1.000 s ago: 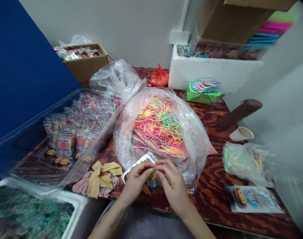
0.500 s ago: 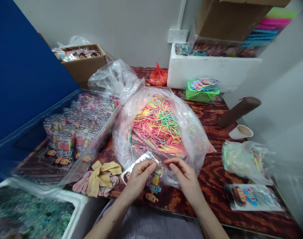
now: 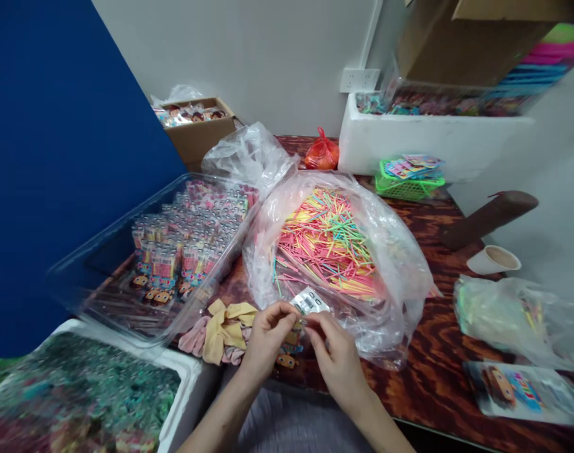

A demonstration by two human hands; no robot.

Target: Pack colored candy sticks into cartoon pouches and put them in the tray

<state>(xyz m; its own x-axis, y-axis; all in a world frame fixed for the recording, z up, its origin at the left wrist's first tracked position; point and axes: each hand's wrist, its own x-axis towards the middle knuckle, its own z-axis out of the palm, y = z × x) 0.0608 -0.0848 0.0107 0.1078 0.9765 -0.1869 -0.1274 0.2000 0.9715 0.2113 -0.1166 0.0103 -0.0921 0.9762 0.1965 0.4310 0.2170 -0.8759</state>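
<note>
A small clear packet with a cartoon face and yellow sticks inside hangs in front of me at the table's near edge. My left hand pinches its top edge between thumb and fingers. At the packet's upper right corner, my right hand has thumb and fingertips drawn together on it. Partly hidden behind my hands lies a silvery printed pouch. Just beyond stands a large open plastic bag full of thin coloured sticks. Yellow and pink cloth pieces lie left of my left hand.
On the left is a clear bin of filled packets, with a white foam box nearer. To the right are a paper cup, a bag of sticks and a printed pouch. A green basket stands behind.
My right hand has moved in to the packet's top edge; half a second ago it was apart from it. The whole view has shifted, with things now farther right.
</note>
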